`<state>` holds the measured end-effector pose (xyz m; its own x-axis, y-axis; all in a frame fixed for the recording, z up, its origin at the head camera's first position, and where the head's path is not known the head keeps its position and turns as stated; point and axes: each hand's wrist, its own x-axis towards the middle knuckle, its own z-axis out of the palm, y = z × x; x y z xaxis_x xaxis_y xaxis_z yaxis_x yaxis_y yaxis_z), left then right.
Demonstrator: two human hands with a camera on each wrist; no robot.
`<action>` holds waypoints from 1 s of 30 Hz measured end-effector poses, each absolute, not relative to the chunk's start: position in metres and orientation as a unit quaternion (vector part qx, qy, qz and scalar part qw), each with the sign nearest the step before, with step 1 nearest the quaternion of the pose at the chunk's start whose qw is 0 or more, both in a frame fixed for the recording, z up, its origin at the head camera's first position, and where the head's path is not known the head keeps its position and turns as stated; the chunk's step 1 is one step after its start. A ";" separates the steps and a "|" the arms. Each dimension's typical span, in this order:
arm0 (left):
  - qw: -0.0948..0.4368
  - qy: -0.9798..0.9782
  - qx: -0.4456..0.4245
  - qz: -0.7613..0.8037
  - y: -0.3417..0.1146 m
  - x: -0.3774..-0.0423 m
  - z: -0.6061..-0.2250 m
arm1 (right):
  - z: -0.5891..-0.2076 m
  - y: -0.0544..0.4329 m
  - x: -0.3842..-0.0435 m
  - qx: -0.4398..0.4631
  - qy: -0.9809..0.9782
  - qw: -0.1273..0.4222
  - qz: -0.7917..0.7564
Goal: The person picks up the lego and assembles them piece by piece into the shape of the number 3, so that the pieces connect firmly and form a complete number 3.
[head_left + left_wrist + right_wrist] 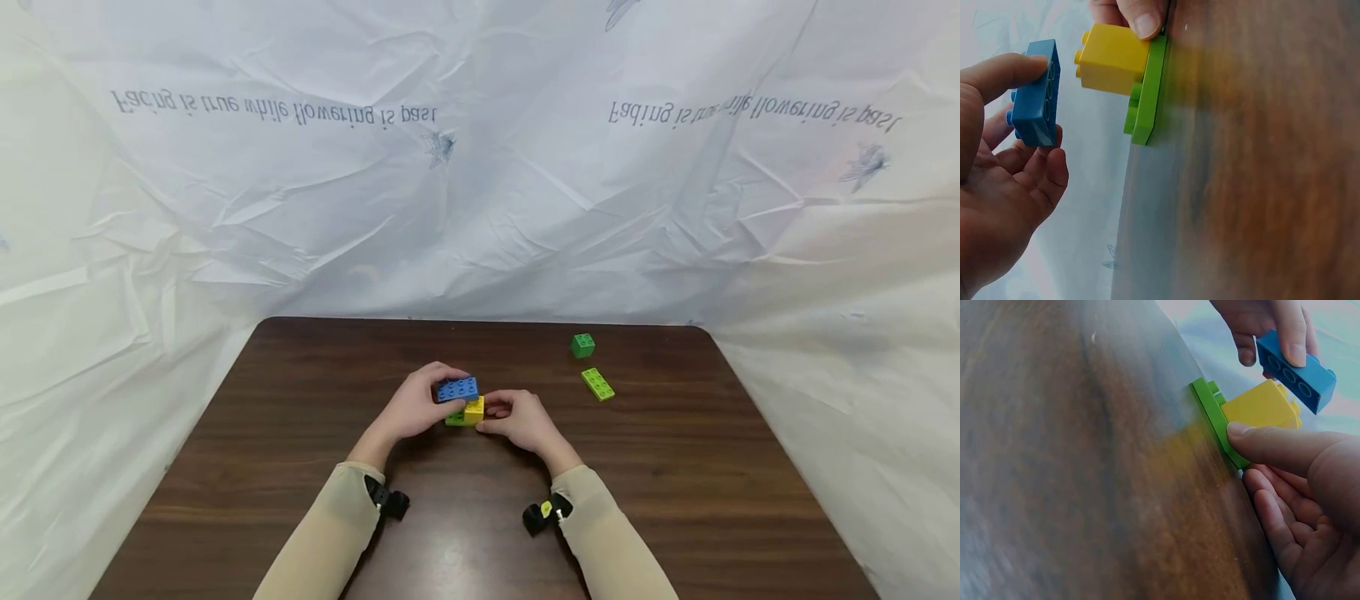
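My left hand (415, 405) pinches a blue building brick (457, 389) between thumb and fingers, studs up. In the left wrist view the blue brick (1036, 94) hangs apart from a yellow brick (1115, 59). That yellow brick sits on one end of a flat green plate (1150, 94), whose other studs are bare. The plate lies on the table. My right hand (522, 421) holds the yellow brick and plate at their right end; in the right wrist view its thumb (1260, 445) presses where yellow meets green (1216, 422).
On the dark wooden table (660, 500), a green brick (582, 346) stands at the back right. A lime green plate (597, 384) lies just in front of it. White printed sheeting (480, 208) hangs behind the table and along its sides.
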<state>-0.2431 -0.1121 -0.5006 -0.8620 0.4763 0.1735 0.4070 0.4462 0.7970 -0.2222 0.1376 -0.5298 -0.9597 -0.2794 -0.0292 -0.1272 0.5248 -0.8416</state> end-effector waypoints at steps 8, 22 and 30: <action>0.019 0.863 0.281 0.419 -0.109 -0.241 -0.498 | -0.529 0.136 -0.224 -0.125 0.871 0.075 -0.470; 0.017 0.862 0.306 0.403 -0.107 -0.237 -0.501 | -0.528 0.136 -0.221 -0.127 0.868 0.076 -0.475; 0.013 0.865 0.313 0.391 -0.102 -0.235 -0.500 | -0.529 0.140 -0.220 -0.127 0.865 0.078 -0.479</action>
<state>-0.2345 -0.1019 -0.5001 -0.8042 0.5513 0.2218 0.5307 0.4982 0.6857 -0.2199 0.1395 -0.5287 -0.9559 -0.2934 -0.0128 -0.1449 0.5093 -0.8483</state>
